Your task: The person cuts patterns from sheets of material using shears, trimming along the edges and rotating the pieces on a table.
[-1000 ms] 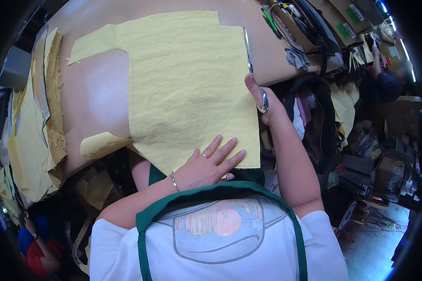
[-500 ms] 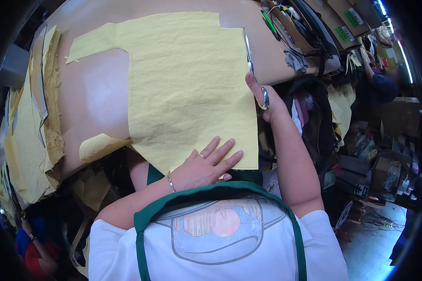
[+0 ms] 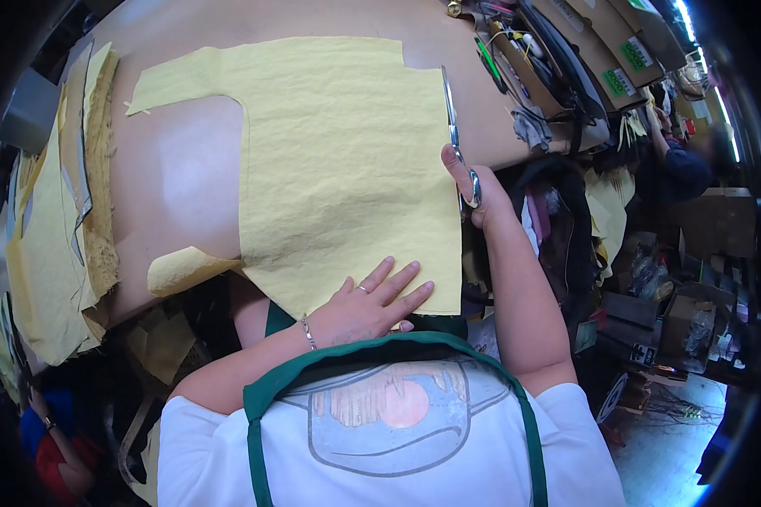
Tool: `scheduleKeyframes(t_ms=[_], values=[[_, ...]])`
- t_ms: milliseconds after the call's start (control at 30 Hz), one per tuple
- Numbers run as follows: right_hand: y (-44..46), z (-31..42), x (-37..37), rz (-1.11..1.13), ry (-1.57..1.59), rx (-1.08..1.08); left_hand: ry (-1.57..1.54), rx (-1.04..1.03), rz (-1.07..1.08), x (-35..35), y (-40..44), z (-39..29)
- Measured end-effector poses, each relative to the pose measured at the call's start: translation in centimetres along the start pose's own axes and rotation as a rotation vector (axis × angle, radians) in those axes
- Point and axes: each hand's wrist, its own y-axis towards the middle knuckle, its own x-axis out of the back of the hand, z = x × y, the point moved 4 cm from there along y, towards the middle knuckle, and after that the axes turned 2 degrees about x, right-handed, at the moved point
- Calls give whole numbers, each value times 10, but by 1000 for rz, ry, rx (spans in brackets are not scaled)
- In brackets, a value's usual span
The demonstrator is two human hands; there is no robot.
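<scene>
A large piece of yellow fabric (image 3: pixel 338 160) lies over the table, its near part hanging past the edge toward my lap. My left hand (image 3: pixel 376 300) rests flat on the near part of the fabric with fingers spread; a ring and a bracelet are on it. Along the fabric's right edge, my right hand (image 3: pixel 478 190) grips a pair of metal scissors (image 3: pixel 451 110), thumb through a handle loop. The blades point away from me along that edge. Part of the lower handle is hidden by the hand.
Stacked yellow pieces (image 3: pixel 59 220) lie at the table's left side. A curled yellow flap (image 3: pixel 186 270) sits at the near edge. Boxes with pens and tools (image 3: pixel 524 63) and a grey rag (image 3: pixel 531 128) stand back right. Other people's arms (image 3: pixel 66 444) show at lower left and upper right.
The view has shifted slightly, so the table and fabric appear a little lower. My left hand stays flat on the fabric and my right hand keeps the scissors at the right edge.
</scene>
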Motion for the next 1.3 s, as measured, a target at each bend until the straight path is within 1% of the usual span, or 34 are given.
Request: scheduleKeyframes(t_ms=[100, 200, 300, 400, 433, 500, 567, 600, 667, 700, 733, 767, 833, 867, 900, 967, 1000, 1033, 1100, 1133, 1167, 1200, 1233, 1267, 1300], values=[[1, 4, 0, 33, 62, -24, -35, 9, 4, -1, 0, 1], [4, 1, -2, 37, 174, -103, -76, 17, 3, -5, 0, 3], [10, -5, -3, -44, 177, 67, -23, 13, -26, -1, 0, 3], [16, -1, 15, -129, 132, 157, -46, 44, -49, 4, -3, 5], [18, 10, 24, -236, 222, 221, -86, 49, -70, 7, -6, 6], [27, 41, 50, -329, 26, 418, -168, 61, -102, 10, -13, 7], [19, 86, 63, -394, -228, 588, -326, 31, -264, 18, -21, 8], [15, 101, 60, -405, -321, 606, -402, 16, -344, 23, -26, 9], [10, 122, 45, -428, -508, 644, -440, 158, -324, 31, -39, 11], [20, 119, 35, -358, -479, 649, -458, 229, -314, 35, -44, 12], [35, 110, 23, -290, -449, 654, -418, 256, -432, 41, -50, 10], [46, 101, 12, -221, -418, 658, -401, 320, -460, 42, -56, 11], [55, 81, -5, -76, -534, 589, -362, 446, -510, 47, -71, 18], [59, 70, -12, -4, -590, 553, -284, 515, -541, 45, -80, 25], [60, 62, -14, -39, -678, 659, -262, 526, -633, 52, -88, 28], [56, 43, -16, -119, -855, 859, -214, 615, -692, 64, -105, 49], [50, 39, -18, -79, -854, 740, -54, 616, -655, 81, -104, 56], [41, 38, -17, -130, -819, 663, 106, 613, -621, 103, -98, 63], [23, 39, -18, -225, -750, 518, 246, 609, -606, 145, -78, 90], [20, 41, -17, -219, -704, 427, 449, 497, -615, 169, -65, 111], [22, 39, -15, -256, -679, 395, 665, 485, -653, 197, -46, 120], [25, 34, -13, -291, -653, 364, 798, 503, -621, 226, -28, 131], [27, 31, -11, -325, -628, 330, 914, 401, -740, 253, -11, 131], [24, 33, -9, -355, -548, 335, 933, 415, -784, 279, 6, 127], [24, 36, -7, -354, -504, 335, 989, 272, -891, 302, 19, 117]])
